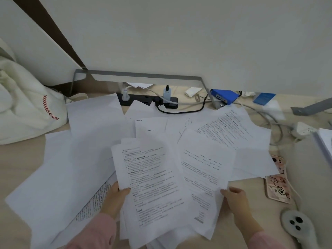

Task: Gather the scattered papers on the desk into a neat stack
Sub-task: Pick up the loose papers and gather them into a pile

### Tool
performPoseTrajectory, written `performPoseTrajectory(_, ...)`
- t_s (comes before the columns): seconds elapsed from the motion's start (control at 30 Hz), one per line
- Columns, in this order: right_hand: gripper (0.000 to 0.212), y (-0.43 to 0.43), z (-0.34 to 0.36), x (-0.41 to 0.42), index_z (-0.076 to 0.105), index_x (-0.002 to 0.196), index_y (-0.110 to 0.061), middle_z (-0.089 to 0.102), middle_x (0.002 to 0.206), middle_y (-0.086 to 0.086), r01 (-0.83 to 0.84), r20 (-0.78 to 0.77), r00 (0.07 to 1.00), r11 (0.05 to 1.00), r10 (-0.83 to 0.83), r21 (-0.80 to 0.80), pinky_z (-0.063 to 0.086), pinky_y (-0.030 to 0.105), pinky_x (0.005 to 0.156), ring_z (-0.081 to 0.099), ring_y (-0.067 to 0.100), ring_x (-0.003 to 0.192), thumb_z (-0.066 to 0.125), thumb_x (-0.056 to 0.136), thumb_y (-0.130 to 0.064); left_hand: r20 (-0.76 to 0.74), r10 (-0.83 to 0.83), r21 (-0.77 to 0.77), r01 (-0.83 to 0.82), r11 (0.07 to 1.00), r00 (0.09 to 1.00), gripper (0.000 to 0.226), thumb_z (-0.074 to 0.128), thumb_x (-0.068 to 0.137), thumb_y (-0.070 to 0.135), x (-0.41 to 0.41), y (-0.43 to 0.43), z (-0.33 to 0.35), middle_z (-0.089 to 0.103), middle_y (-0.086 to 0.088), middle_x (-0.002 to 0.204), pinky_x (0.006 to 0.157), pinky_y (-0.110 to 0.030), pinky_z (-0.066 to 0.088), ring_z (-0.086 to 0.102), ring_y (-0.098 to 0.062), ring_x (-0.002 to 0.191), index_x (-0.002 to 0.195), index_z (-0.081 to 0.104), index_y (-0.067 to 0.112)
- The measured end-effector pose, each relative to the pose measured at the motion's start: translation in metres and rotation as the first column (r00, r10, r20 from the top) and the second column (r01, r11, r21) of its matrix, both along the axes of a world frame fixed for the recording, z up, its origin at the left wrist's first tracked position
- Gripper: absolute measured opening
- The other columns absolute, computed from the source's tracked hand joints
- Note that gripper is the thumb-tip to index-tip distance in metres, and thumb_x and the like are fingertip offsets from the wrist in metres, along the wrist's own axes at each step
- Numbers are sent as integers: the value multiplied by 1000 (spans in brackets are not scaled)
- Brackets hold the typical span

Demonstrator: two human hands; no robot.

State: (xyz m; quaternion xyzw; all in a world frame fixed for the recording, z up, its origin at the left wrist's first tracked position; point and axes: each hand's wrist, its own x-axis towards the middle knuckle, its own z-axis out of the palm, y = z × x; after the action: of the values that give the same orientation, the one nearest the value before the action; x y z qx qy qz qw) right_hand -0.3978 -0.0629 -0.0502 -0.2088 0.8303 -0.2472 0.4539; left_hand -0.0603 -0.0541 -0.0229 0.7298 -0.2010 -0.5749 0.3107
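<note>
Across the desk (21, 168), loose papers (80, 159) are being shown fanned and overlapping, not yet gathered. A printed bundle (152, 177) is being gripped at its left edge by the left hand (116, 196), seemingly as the stack's core, while a neighbouring sheet (203, 173) is being pinched by the right hand (235, 196), likely for adding to it.

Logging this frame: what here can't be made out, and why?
All in the head view.
Print on the held sheets is too blurred to read.
On the left hand, the fingers are hidden under those sheets; only the thumb shows.
At the right hand, the edge of the right sheet hides whether it pinches.
The phone lies partly under a sheet.
The power strip lies partly under sheets.
The controller is cut off by the bottom edge.
</note>
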Motion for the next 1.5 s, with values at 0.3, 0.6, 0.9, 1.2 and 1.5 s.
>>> performPoseTrajectory(0.3, 45, -22, -6, -2, 57, 102, -2, 63, 104, 16, -52, -2, 999, 999, 52, 3, 48, 39, 77, 59, 33, 93, 74, 67, -24, -52, 55, -7, -56, 998, 997, 24, 51, 89, -2, 7, 12, 4, 61, -2, 92, 77, -31, 46, 56, -25, 92, 107, 55, 13)
performPoseTrajectory(0.6, 21, -32, 33, 16, 58, 91, 5, 59, 77, 15, -352, -175, 930, 922, 324, -163, 48, 40, 68, 56, 27, 69, 55, 91, -16, -78, 53, -9, -53, 999, 996, 27, 49, 90, -3, 10, 15, 8, 61, 0, 94, 69, -27, 46, 57, -19, 83, 106, 55, 18)
performPoseTrajectory(0.9, 26, -64, 124, 10, 49, 70, -25, 55, 71, -10, 142, 88, 990, 717, -112, -683, 48, 10, 47, 52, 5, 64, 49, 93, -15, -62, 78, 1, -78, 997, 995, 39, 46, 92, -3, 13, 19, 5, 60, -8, 116, 90, -37, 47, 57, -27, 104, 126, 52, 16)
performPoseTrajectory(1.2, 11, -13, 75, 62, 57, 80, -9, 58, 76, 9, 357, 579, 795, 912, -184, -200, 56, 19, 50, 66, 13, 54, 54, 91, -10, -159, 121, -7, -124, 992, 980, 18, 55, 91, 21, -5, 23, 12, 66, -11, 111, 73, -32, 50, 62, -25, 93, 108, 59, 18)
performPoseTrajectory(1.5, 26, 27, 53, 127, 63, 93, 1, 70, 73, 8, -85, 662, 747, 996, 56, 12, 55, 24, 56, 61, 18, 60, 53, 92, -23, -191, 141, -55, -154, 987, 971, 27, 57, 87, 34, -29, 25, 24, 69, -6, 100, 62, -27, 56, 65, -21, 84, 109, 58, 19)
